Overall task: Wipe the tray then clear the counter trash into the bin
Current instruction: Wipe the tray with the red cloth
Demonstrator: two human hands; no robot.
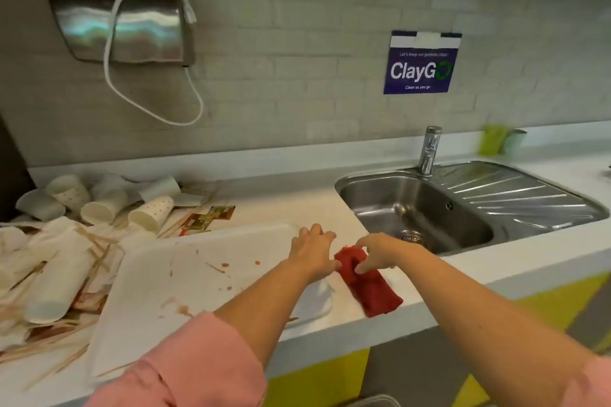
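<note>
A white tray (185,277) smeared with red sauce lies on the counter in front of me. A folded red cloth (372,287) lies on the counter just right of the tray. My left hand (312,249) rests flat on the tray's right rim, its thumb beside the cloth. My right hand (380,253) pinches the cloth's far end with curled fingers. Trash (82,235) is heaped to the left: paper cups, crumpled paper, wooden sticks and sauce packets (206,218).
A steel sink (420,208) with a tap (429,150) and drainboard lies to the right. A green cup (492,139) stands behind it. On the wall hang a steel dryer (125,20) with a loose cable and a blue sign (421,63).
</note>
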